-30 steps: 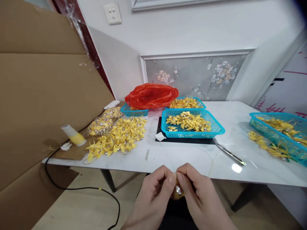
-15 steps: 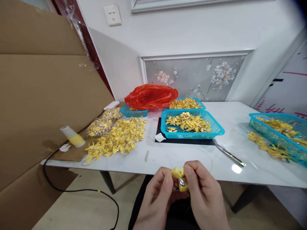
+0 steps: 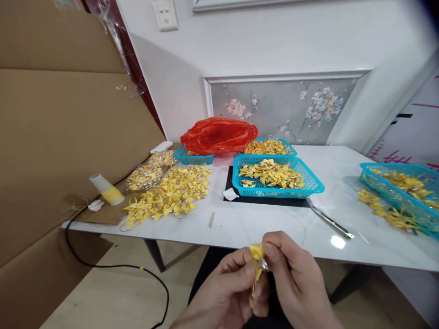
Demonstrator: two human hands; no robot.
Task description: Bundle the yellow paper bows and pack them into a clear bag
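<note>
Left hand (image 3: 228,292) and right hand (image 3: 291,278) close together below the near table (image 3: 267,224) edge, fingertips pinched on one yellow bow (image 3: 257,256) with a silver bead. Farther off, a blue basket (image 3: 276,178) of bows; left, a loose pile (image 3: 171,194).

No readable text; red marks on the right panel (image 3: 408,137) are illegible

Between my fingers (image 3: 247,269) sits a yellow bow (image 3: 256,252) with a silver bead. On the white marbled surface (image 3: 260,224) I see turquoise baskets (image 3: 310,188) of yellow bows, a red bag (image 3: 219,135), and a black mat (image 3: 229,189).
</note>
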